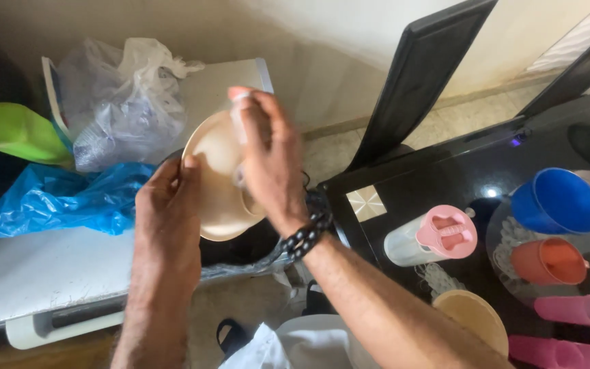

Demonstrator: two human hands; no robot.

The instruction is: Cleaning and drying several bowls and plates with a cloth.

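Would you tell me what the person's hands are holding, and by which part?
Both hold a beige plastic bowl: left hand at its left rim, right hand across its front.

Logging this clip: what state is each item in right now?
Beige bowl: tilted, held by the left hand and right hand.
Blue cup: on its side.
Orange cup: on its side.
Pink-lidded tumbler: lying down, lid on.
Blue plastic bag: crumpled.

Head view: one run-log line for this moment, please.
left hand: grips beige bowl rim | right hand: inside bowl, contents blurred | blue bag beside
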